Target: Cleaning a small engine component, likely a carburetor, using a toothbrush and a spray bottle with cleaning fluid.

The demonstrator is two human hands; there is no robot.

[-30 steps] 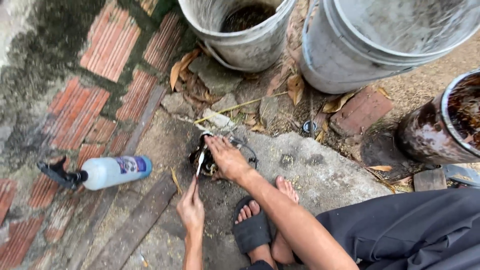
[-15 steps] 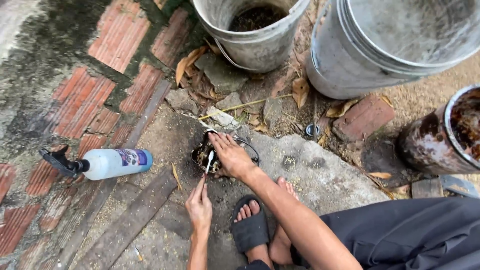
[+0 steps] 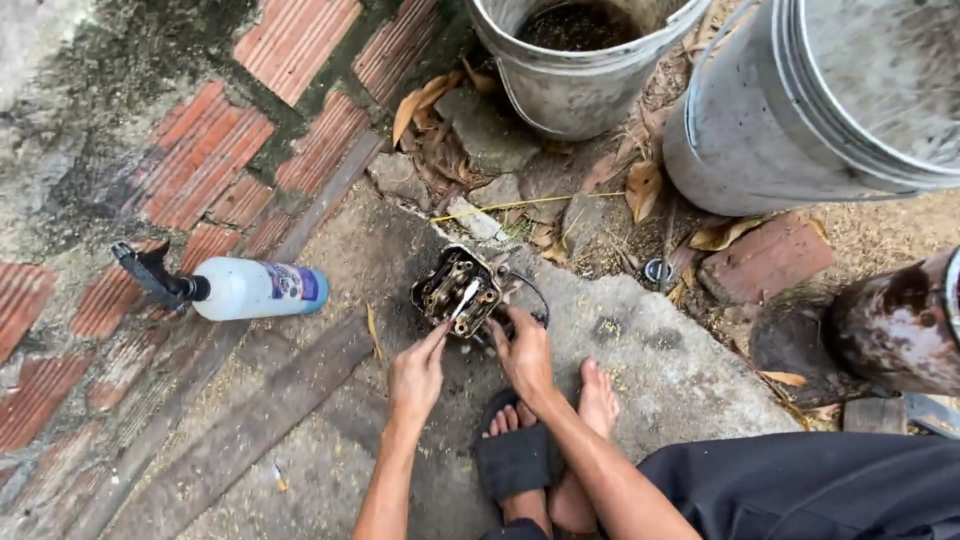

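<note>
A dirty, oily engine part (image 3: 458, 286), blocky with round holes, lies on the concrete ground in front of my feet. My left hand (image 3: 417, 372) holds a small white brush (image 3: 464, 298) whose head rests on the top face of the part. My right hand (image 3: 525, 350) grips the near right edge of the part and steadies it. A thin black wire loops off the part's right side.
A white spray bottle (image 3: 255, 288) with a black trigger lies on its side at the left. Two metal buckets (image 3: 580, 70) (image 3: 820, 110) stand at the back, a rusty drum (image 3: 900, 320) at the right. Bricks, stones and dry leaves lie around. My feet (image 3: 545, 450) sit close below.
My right hand has slid off the top of the part to its near right edge, so the part's face now shows. The brush in my left hand has moved up onto it.
</note>
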